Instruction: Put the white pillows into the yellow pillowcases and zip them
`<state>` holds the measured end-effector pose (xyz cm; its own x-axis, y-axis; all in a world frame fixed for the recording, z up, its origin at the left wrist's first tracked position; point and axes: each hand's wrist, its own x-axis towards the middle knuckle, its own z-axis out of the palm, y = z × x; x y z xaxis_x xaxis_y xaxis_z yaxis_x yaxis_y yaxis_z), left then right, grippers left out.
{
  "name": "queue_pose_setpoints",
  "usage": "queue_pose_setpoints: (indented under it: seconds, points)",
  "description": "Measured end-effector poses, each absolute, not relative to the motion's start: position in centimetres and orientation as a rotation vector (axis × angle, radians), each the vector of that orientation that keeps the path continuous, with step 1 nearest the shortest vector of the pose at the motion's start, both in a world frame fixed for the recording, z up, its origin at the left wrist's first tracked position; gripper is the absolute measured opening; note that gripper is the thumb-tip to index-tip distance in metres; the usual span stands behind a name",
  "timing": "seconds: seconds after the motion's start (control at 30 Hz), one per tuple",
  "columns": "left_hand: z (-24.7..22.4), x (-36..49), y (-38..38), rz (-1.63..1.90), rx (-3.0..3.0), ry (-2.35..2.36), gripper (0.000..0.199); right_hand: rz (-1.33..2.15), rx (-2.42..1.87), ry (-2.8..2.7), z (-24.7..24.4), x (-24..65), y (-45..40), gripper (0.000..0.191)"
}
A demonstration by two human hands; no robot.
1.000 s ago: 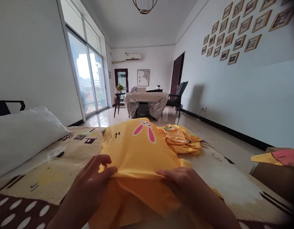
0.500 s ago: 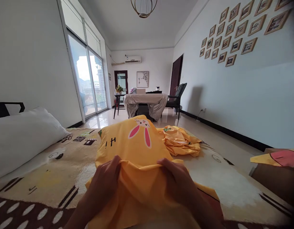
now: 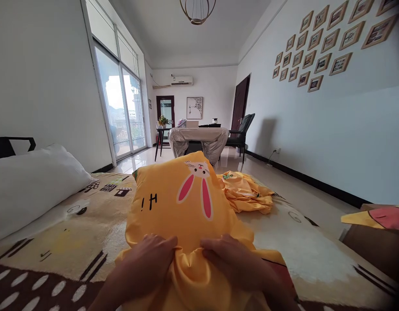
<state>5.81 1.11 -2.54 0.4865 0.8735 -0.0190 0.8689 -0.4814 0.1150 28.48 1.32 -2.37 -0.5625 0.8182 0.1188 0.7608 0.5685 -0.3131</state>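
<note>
In front of me on the bed lies a yellow pillowcase (image 3: 173, 220) with a rabbit face, pink ears and "Hi!" lettering. Its far part is plump and filled, propped up with the print upside down to me; what fills it is hidden. My left hand (image 3: 154, 257) is closed on the loose cloth at the near end. Beside it my right hand (image 3: 225, 255) grips the same cloth, thumb on top. Between the two hands the fabric sags in folds. A pink and yellow patterned part of cloth shows past my right forearm.
A white pillow (image 3: 37, 185) rests at the left on the patterned blanket (image 3: 69, 242). Crumpled yellow fabric (image 3: 244, 192) lies right of the pillowcase. A cardboard box (image 3: 374, 242) with yellow-pink cloth stands at the right. Beyond are a covered table (image 3: 199, 134) and a dark chair (image 3: 243, 131).
Both hands have moved down toward me and closer together, still gripping the cloth. More of the pillowcase's printed side shows, and its far end stands a little higher.
</note>
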Motion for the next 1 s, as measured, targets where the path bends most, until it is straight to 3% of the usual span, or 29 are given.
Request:
queue_pose_setpoints:
  seconds: [1.0]
  points:
    - [-2.21,6.01,0.9,0.069,2.615,1.583,0.025,0.391,-1.371,-2.564,-2.32,28.44,1.37,0.027]
